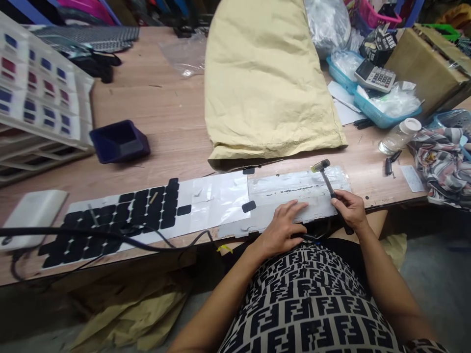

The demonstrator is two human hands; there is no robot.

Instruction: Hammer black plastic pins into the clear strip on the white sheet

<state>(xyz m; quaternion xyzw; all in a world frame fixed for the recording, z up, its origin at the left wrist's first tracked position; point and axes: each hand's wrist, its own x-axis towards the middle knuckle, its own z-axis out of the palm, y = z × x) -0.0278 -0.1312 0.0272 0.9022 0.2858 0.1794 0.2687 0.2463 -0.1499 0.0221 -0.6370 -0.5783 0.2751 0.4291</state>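
Observation:
My right hand [350, 210] is closed round the dark handle of a small hammer [324, 172], whose head is raised over a clear plastic-covered strip [294, 189] at the table's front edge. My left hand [285, 223] lies flat on the near edge of that strip, fingers stretched out. A single black pad [248, 206] lies just left of my left hand. Further left, a white sheet [217, 198] carries many black pads [121, 218] in rows.
A large tan sack [268, 83] lies behind the strip. A dark blue tray [119, 141] and stacked white trays with colour samples [37, 98] are at left. Blue baskets, a calculator [375, 77], a bottle [399, 136] and patterned cloth [441, 157] crowd the right. A black cable [110, 235] crosses the front.

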